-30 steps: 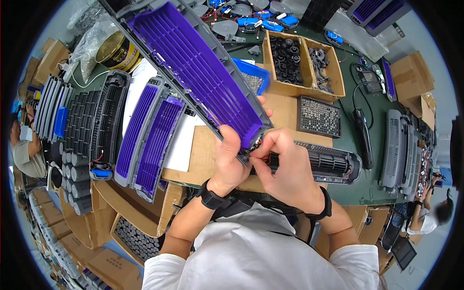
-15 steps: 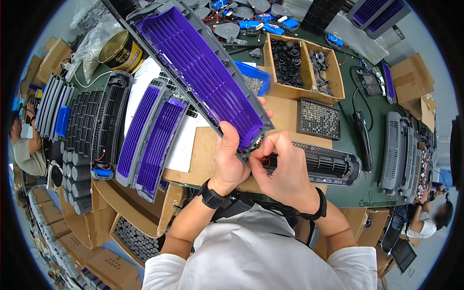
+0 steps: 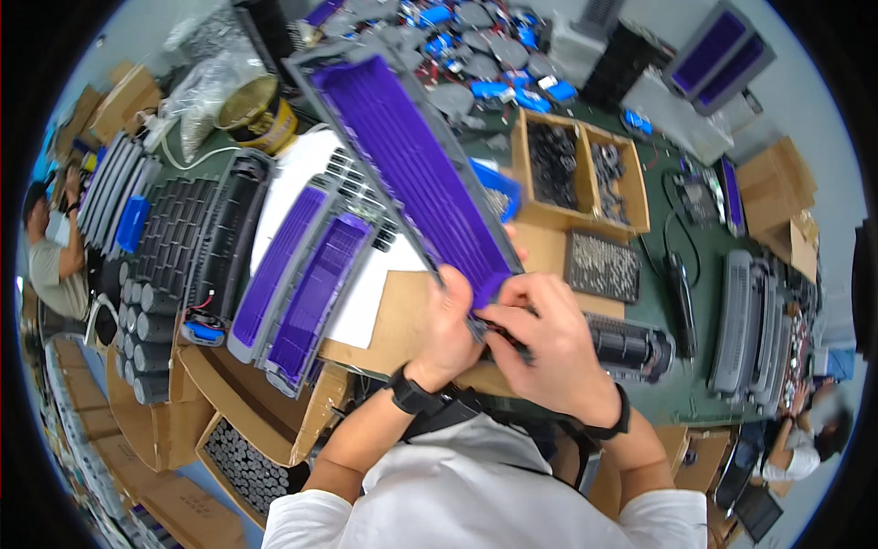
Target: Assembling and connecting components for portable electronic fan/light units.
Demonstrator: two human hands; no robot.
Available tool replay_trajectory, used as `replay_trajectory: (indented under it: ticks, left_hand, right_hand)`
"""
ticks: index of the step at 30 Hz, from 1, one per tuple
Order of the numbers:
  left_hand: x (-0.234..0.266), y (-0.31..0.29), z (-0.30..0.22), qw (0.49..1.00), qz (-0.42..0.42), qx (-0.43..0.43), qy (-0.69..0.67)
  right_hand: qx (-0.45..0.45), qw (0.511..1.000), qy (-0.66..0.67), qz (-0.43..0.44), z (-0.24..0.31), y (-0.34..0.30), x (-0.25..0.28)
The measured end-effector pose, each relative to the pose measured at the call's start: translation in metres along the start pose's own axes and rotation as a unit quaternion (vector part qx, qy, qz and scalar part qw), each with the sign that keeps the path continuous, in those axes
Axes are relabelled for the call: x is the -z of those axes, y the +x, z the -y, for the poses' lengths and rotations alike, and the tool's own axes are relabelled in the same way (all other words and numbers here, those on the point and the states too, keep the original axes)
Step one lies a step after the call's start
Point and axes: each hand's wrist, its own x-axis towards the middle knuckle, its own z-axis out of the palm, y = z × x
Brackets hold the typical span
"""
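A long grey housing with a purple slatted inside [image 3: 416,165] is held up at a slant over the bench, its lower end close to me. My left hand [image 3: 448,325] is closed round that lower end, thumb on the near side and fingertips showing past the far edge. At the same end my right hand [image 3: 553,343] pinches with thumb and index finger. What lies between those fingertips is hidden and blurred. Behind my right hand, a grey part with a black fan roller [image 3: 631,348] lies on the bench. Two purple-and-grey slatted panels [image 3: 315,293] rest to the left.
A divided cardboard box [image 3: 556,216] of black parts stands beyond my hands, near a blue tray [image 3: 498,190] and a screw tray [image 3: 602,265]. A corded electric screwdriver [image 3: 681,302] lies right, before grey housings [image 3: 736,329]. Battery packs and discs crowd the back. Other people sit at both sides.
The whole view has shifted a little. My right fingers now cover the lower end of the housing, where a small circuit board and wires showed before. My left hand keeps its hold.
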Motion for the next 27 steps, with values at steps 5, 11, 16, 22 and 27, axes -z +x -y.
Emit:
replay_trajectory:
  ticks: [5, 11, 16, 22, 27]
  left_hand:
    - [0.000, 0.002, 0.003, 0.987, 0.065, -0.060, 0.137]
    - [-0.013, -0.021, -0.046, 0.961, 0.132, -0.098, 0.221]
    - [-0.004, -0.014, -0.069, 0.924, 0.209, -0.096, 0.306]
    - [0.020, -0.040, -0.084, 0.858, 0.139, -0.191, 0.455]
    - [-0.029, -0.075, -0.124, 0.844, 0.123, -0.204, 0.480]
  right_hand:
    - [-0.131, 0.970, 0.197, 0.056, -0.008, 0.027, 0.032]
    - [-0.127, 0.930, 0.302, 0.169, 0.020, 0.052, 0.022]
    - [-0.117, 0.933, 0.294, 0.169, 0.062, 0.060, 0.069]
    - [-0.034, 0.897, 0.373, 0.234, 0.115, 0.086, 0.092]
    - [0.020, 0.878, 0.428, 0.212, 0.121, 0.083, 0.110]
